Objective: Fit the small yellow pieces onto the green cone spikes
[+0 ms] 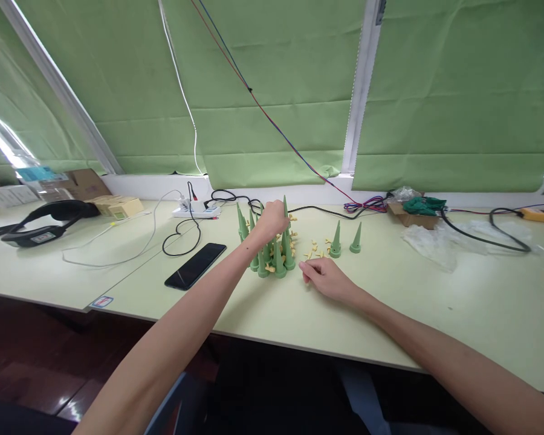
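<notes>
A tight cluster of green cones [278,263] with round bases stands upright on the table, small yellow pieces sticking out from several of them. My left hand [274,219] is closed at the back of this cluster, around a green cone [285,206] whose pointed tip rises beside the knuckles; the fingertips are hidden. To the right, my right hand [327,278] rests on the table with its fingers curled together, and what they hold, if anything, is too small to make out. Loose yellow pieces [314,246] lie just beyond it. Two separate green cones [336,240] stand behind that hand.
A black phone [196,266] lies left of the cluster. Behind it are a white power strip [196,209] and black cables. A black headset [49,223] and yellow boxes [124,207] are at far left. A small cardboard box [414,216] and plastic bags [435,244] sit at right.
</notes>
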`<state>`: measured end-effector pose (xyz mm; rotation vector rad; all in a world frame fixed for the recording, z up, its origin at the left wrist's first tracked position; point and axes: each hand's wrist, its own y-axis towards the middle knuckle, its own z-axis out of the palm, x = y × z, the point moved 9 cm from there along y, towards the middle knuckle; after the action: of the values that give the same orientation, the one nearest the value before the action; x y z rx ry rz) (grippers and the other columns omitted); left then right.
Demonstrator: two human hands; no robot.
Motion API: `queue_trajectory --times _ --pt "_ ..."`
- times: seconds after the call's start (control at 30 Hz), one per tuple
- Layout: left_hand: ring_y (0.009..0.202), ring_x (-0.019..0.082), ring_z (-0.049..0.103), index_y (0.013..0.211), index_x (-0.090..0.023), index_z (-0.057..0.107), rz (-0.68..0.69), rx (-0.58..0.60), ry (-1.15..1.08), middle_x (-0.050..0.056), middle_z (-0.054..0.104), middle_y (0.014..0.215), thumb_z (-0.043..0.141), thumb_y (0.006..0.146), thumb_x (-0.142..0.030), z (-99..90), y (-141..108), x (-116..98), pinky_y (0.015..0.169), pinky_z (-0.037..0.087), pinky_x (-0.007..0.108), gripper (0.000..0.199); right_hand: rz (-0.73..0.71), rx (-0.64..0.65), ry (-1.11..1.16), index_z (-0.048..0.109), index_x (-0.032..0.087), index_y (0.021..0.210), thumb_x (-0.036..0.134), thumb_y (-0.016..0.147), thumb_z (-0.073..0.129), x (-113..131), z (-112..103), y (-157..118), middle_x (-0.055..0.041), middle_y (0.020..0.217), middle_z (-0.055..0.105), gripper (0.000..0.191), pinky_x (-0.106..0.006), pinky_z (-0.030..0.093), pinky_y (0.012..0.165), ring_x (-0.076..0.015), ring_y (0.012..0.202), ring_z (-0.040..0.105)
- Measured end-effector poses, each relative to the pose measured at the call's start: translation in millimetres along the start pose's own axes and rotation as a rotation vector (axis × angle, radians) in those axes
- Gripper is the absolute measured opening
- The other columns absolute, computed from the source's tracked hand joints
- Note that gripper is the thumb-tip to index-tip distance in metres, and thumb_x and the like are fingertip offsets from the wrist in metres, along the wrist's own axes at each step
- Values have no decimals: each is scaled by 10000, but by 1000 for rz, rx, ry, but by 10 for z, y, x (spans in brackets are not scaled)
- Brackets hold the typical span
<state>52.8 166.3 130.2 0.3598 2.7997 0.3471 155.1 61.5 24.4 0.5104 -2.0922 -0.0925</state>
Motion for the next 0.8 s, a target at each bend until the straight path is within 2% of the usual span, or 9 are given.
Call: queue_trajectory --times 0.4,0.8 --pt "709 197 597 802 -119 590 -10 15 17 111 635 772 625 832 -225 -4 30 21 618 467 288 115 -17 19 -21 526 175 581 429 968 394 -10 29 -2 44 503 381 481 -250 294 561 -107 506 355" --pt "696 215 608 780 -125 587 -4 43 -1 119 639 742 653 784 -199 4 18 16 568 458 286 99 -30 40 -40 537 177 590 451 971 378 15 41 -2 40 515 403 495 -252 305 569 -110 509 367"
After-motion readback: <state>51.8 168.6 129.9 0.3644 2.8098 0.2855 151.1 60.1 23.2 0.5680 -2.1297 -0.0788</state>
